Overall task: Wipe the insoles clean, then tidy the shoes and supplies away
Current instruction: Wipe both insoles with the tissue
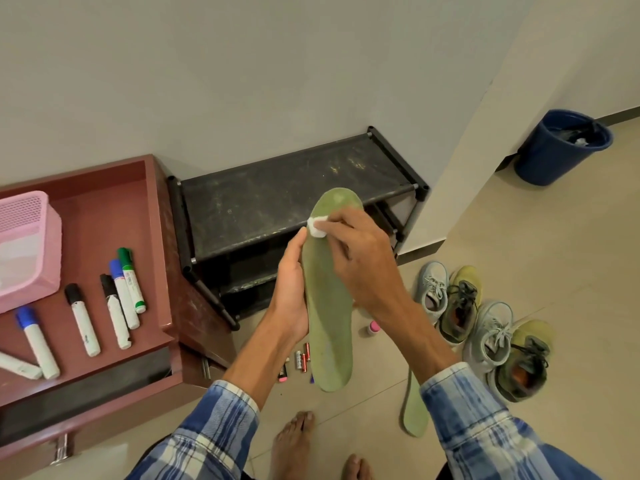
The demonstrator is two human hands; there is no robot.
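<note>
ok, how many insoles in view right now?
2. One insole is gripped by the left hand while the right hand holds a white pad against it; a second insole lies on the floor, partly behind the right forearm. More may sit inside the shoes.

I can't tell what's in the blue bin [550, 161]. The right arm [427, 344] hides the far end of the floor insole [415, 415]; the pink basket [31, 261] runs off the left edge.
</note>
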